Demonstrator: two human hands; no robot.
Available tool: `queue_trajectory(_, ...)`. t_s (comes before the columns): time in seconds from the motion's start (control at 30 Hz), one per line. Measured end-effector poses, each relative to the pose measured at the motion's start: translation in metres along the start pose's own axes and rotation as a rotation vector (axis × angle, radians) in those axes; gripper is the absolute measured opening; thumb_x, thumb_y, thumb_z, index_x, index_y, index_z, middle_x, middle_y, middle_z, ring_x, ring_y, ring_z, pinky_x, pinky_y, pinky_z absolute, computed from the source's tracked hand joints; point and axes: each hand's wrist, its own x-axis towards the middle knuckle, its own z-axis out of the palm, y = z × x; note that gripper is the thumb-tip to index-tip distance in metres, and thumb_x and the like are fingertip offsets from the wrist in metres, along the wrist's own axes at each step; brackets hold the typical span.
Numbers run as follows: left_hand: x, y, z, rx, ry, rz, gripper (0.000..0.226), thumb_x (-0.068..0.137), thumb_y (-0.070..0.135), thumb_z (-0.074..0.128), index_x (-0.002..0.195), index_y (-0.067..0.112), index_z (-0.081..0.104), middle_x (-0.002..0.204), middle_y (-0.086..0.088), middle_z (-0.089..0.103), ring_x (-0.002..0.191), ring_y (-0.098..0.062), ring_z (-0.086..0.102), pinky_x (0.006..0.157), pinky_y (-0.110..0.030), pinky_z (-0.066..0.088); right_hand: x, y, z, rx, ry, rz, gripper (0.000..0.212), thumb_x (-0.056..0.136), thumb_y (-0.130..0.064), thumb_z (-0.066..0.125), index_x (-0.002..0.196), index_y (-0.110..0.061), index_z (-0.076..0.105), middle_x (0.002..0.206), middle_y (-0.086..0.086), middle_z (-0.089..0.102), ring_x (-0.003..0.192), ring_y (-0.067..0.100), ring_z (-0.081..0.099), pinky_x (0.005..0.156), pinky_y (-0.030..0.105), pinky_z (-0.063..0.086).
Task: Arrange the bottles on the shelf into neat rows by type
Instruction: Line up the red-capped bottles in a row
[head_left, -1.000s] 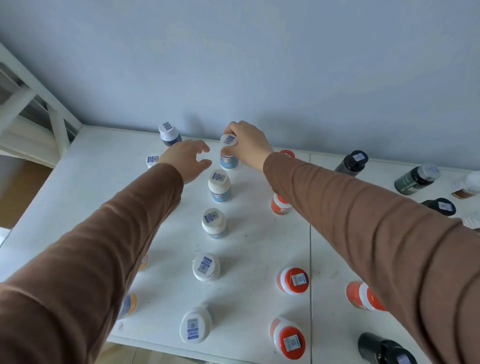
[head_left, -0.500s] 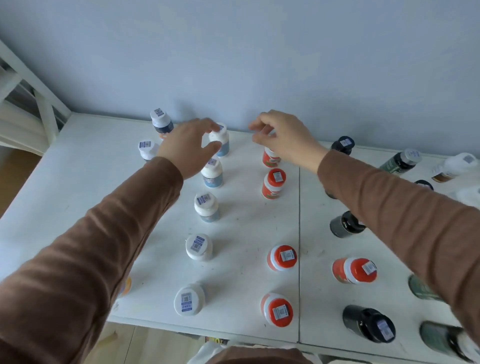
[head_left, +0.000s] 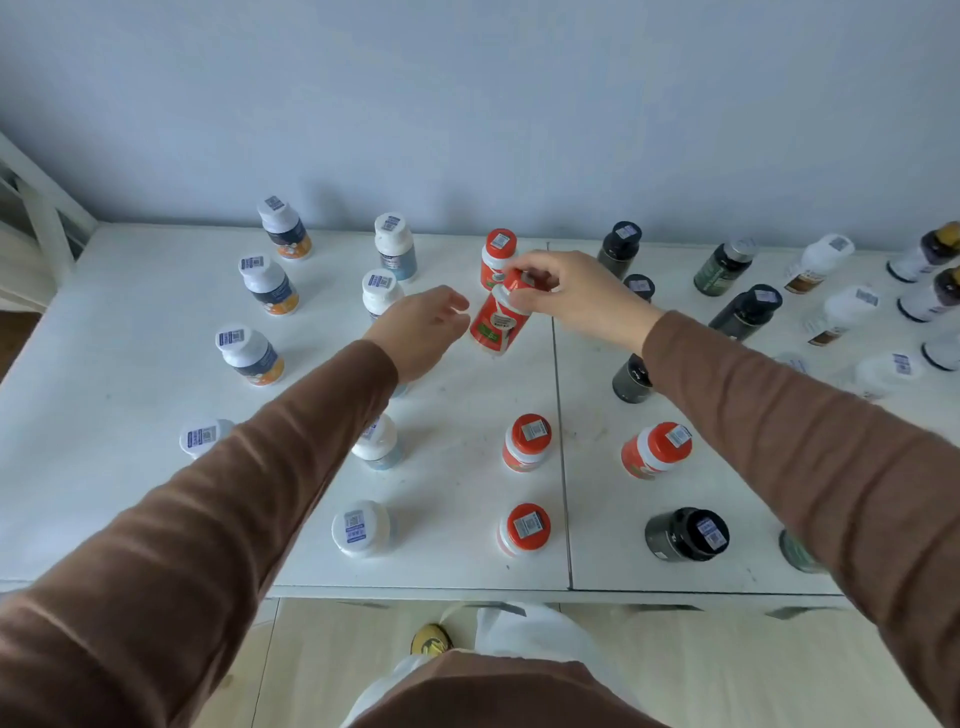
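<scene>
My right hand (head_left: 574, 299) grips the cap of a red bottle (head_left: 497, 325) and holds it tilted, just in front of another red bottle (head_left: 498, 257) by the wall. My left hand (head_left: 423, 330) hovers open just left of the held bottle, not touching it. Further red bottles (head_left: 525, 442) (head_left: 523, 529) stand nearer me in the same line, and one red bottle (head_left: 655, 449) stands to their right. A column of white-capped blue bottles (head_left: 396, 247) runs left of the red ones, partly hidden by my left arm.
White-capped dark bottles with orange labels (head_left: 266, 285) line the left side of the white shelf (head_left: 104, 364). Black and green bottles (head_left: 685, 535) and white ones (head_left: 836, 314) stand scattered at the right. The wall is right behind the back row. The shelf's front edge is near my body.
My right hand let go of the blue bottle at the back, moved right and took hold of a red bottle, now tilted. My left hand drew back toward the middle. The view widened.
</scene>
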Motion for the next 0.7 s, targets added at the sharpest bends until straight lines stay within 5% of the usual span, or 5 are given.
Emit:
queue_trajectory(0.13, -0.022, 0.024, 0.004, -0.542, -0.260, -0.144, 0.046, 0.098, 0.051, 0.038, 0.116, 0.015, 0.061, 0.112, -0.010, 0.069, 0.107, -0.025, 0.065, 0.098, -0.038, 0.050, -0.034, -0.022, -0.019, 0.350, 0.001, 0.115, 0.028, 0.091, -0.041, 0.064, 0.112, -0.024, 0.069, 0.108, 0.004, 0.071, 0.094, 0.013, 0.067, 0.083, 0.025, 0.058)
queue_trajectory(0.33, -0.042, 0.039, 0.017, -1.025, -0.541, -0.225, 0.064, 0.097, 0.058, 0.027, 0.112, 0.004, 0.058, 0.082, -0.014, 0.064, 0.073, -0.024, 0.059, 0.087, -0.039, 0.050, -0.058, -0.034, -0.022, 0.385, 0.172, 0.216, 0.052, 0.082, -0.060, 0.066, 0.092, -0.010, 0.065, 0.067, -0.003, 0.062, 0.055, 0.005, 0.055, 0.055, 0.018, 0.047)
queue_trajectory(0.57, -0.047, 0.033, 0.025, -1.033, -0.578, -0.220, 0.058, 0.098, 0.055, 0.028, 0.109, 0.007, 0.058, 0.088, -0.012, 0.066, 0.076, -0.019, 0.062, 0.084, -0.037, 0.053, -0.072, -0.031, -0.014, 0.405, 0.176, 0.235, 0.042, 0.084, -0.059, 0.064, 0.084, -0.017, 0.062, 0.072, -0.005, 0.060, 0.060, 0.006, 0.053, 0.054, 0.017, 0.044)
queue_trajectory(0.7, -0.043, 0.028, 0.027, -0.908, -0.450, -0.140, 0.040, 0.098, 0.043, 0.044, 0.129, 0.019, 0.053, 0.113, -0.009, 0.065, 0.098, -0.021, 0.064, 0.092, -0.039, 0.052, -0.077, -0.029, -0.009, 0.402, 0.164, 0.115, 0.037, 0.087, -0.043, 0.068, 0.115, -0.018, 0.067, 0.100, -0.006, 0.070, 0.087, 0.006, 0.065, 0.070, 0.018, 0.052)
